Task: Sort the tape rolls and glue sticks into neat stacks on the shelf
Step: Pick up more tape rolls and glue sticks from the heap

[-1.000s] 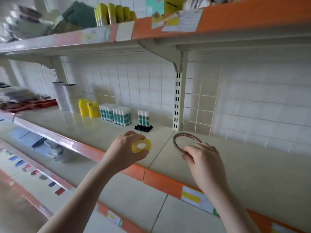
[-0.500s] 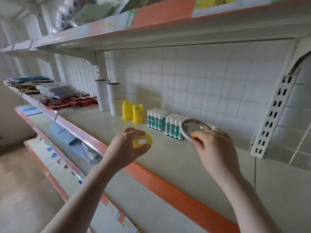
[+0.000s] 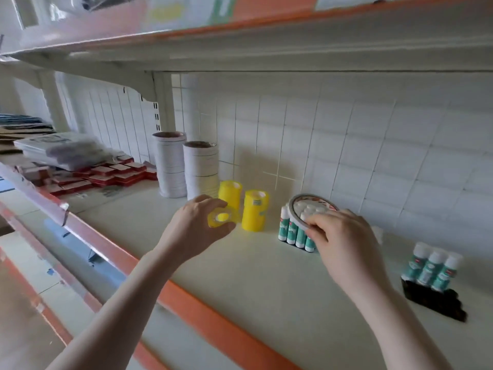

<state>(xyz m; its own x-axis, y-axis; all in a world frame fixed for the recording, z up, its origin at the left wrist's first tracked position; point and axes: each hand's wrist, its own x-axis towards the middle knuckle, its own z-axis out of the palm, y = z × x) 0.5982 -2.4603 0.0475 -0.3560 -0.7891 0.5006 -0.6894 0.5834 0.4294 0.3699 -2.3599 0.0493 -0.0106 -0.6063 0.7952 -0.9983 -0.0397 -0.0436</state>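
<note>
the left hand (image 3: 190,231) holds a small yellow tape roll (image 3: 222,217); the right hand (image 3: 344,236) holds a thin white tape ring (image 3: 294,209). each should land flat on its matching stack.

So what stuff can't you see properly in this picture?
Head view only:
- Glue sticks: the right hand and its thin tape ring cover part of the group.
- Yellow tape roll in the left hand: blurred, edges unclear.
- Label on the yellow stack: too small to read.
- Top shelf: its goods are cut off by the picture's upper edge.
</note>
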